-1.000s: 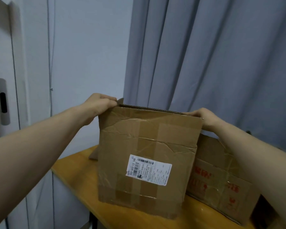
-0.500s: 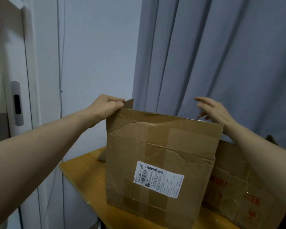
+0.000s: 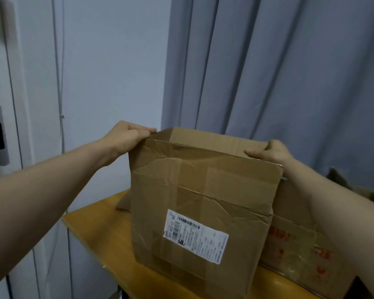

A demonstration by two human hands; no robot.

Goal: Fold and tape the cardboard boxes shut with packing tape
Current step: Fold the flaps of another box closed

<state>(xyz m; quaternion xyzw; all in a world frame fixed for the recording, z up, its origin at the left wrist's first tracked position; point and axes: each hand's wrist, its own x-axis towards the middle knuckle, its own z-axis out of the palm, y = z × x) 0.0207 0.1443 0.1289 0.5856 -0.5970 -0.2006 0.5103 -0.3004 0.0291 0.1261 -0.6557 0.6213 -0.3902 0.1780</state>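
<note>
Cardboard box (image 3: 203, 190) upright, long axis seemingly vertical; hands (image 3: 127, 138) (image 3: 272, 151) grip its rim.

This looks like a room in a home rather than a workshop or shop. A heavy grey curtain (image 3: 268, 72) hangs in long folds on the far right, and a plain pale wall (image 3: 117, 61) with a thin cable (image 3: 62, 83) meets a white door (image 3: 11, 61) on the left. The small wooden table (image 3: 99, 229) bears a reused cardboard box (image 3: 192, 190) with a shipping label (image 3: 195, 236).
</note>
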